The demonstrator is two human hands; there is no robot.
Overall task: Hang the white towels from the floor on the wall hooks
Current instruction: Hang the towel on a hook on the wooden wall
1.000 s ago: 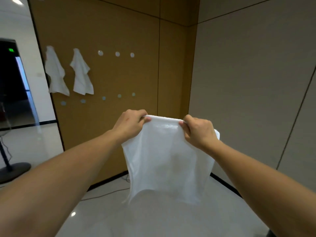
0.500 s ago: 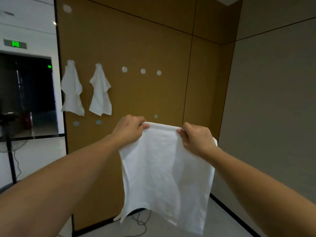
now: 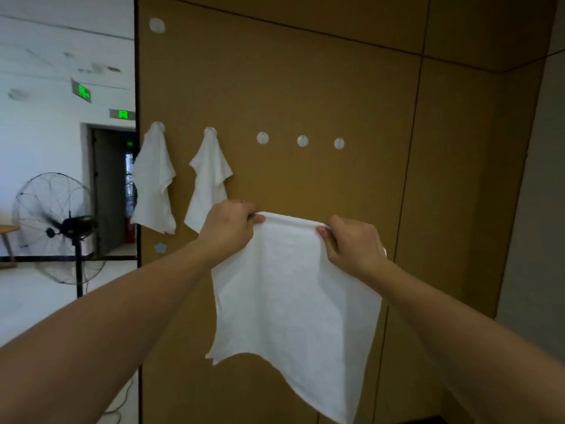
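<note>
I hold a white towel [image 3: 290, 289] spread out in front of the brown wall panel [image 3: 336, 87]. My left hand [image 3: 227, 229] pinches its top edge at the left and my right hand [image 3: 351, 241] pinches it at the right; the cloth hangs down below them. On the panel, two white towels hang from round hooks: one at the panel's left edge [image 3: 153, 182], one beside it [image 3: 208, 179]. Three bare round hooks follow to the right in the same row: the first [image 3: 262, 138], the second [image 3: 302, 141], the third [image 3: 339, 143], all just above my hands.
Another round hook [image 3: 156, 25] sits high on the panel's left, and a pale blue hook [image 3: 160, 248] lower down. A black standing fan [image 3: 61, 228] is at the left on the white floor, before a dark doorway [image 3: 113, 191]. A grey wall [image 3: 532, 209] meets the panel at the right.
The view has risen and come closer to the panel; the hooks now sit just above my hands. Both hands keep the same hold on the towel's top edge.
</note>
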